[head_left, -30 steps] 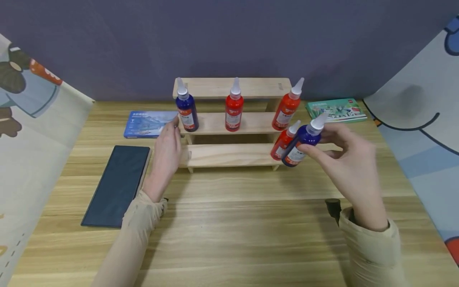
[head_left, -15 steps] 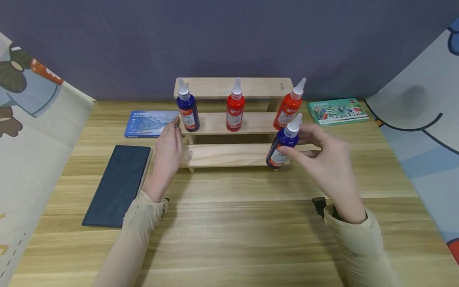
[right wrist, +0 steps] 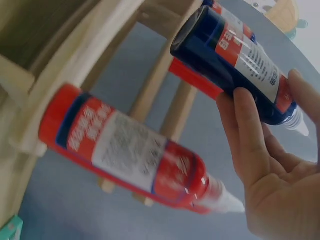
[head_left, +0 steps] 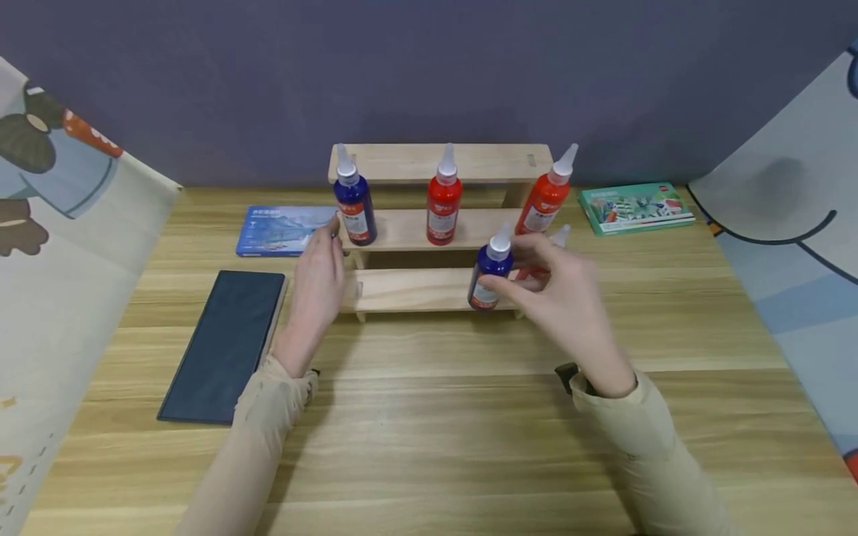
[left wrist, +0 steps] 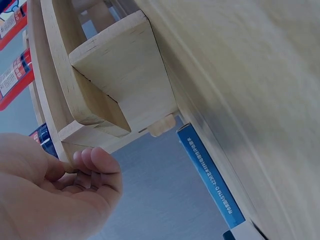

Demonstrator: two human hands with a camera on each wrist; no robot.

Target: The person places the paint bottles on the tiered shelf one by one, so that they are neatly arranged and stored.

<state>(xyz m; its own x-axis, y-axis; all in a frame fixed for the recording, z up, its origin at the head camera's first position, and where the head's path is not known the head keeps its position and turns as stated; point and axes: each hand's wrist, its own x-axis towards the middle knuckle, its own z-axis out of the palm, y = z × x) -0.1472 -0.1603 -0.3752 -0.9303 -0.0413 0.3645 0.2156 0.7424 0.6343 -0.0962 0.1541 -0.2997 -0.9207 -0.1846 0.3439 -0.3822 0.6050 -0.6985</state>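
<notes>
My right hand (head_left: 559,290) pinches a blue squeeze bottle (head_left: 491,274) with a pointed white nozzle, above the lowest step of a stepped wooden rack (head_left: 415,289). In the right wrist view that blue bottle (right wrist: 250,60) lies between fingers and thumb, and a red squeeze bottle (right wrist: 130,150) stands on the rack nearby. The head view shows this red bottle mostly hidden behind my right hand. On the middle step stand a blue bottle (head_left: 355,208), a red bottle (head_left: 443,208) and another red bottle (head_left: 541,205). My left hand (head_left: 318,279), fingers curled (left wrist: 100,165), grips the rack's left end.
Left of the rack lies a blue flat box (head_left: 284,231), with a dark notebook (head_left: 224,346) nearer the front. A green flat box (head_left: 637,208) is at the back right. A dark panel (head_left: 429,74) rises behind the table.
My right hand has carried the blue bottle leftward, past the red bottle at the lowest step's right end, with the bottle becoming more upright. The left hand stays at the rack.
</notes>
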